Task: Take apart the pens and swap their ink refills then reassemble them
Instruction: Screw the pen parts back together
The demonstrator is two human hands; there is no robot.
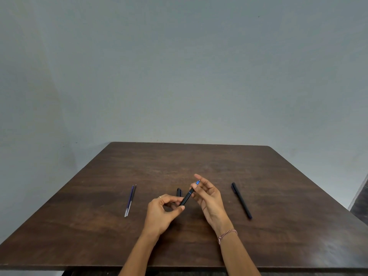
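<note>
The table is dark brown with wood grain. The held pen is black with a blue tip; at its 11 o'clock, a black cap. At 3 o'clock, a black second pen. At 9 o'clock, 2 refills: 1 blue, 1 black. Red-and-white twisted wrist thread. Pale grey wall.

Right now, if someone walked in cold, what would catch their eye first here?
At the centre, the left hand and right hand grip a slim black pen with a blue tip. On the dark brown wooden table, two thin ink refills lie together at left, a capped black pen at right.
</note>
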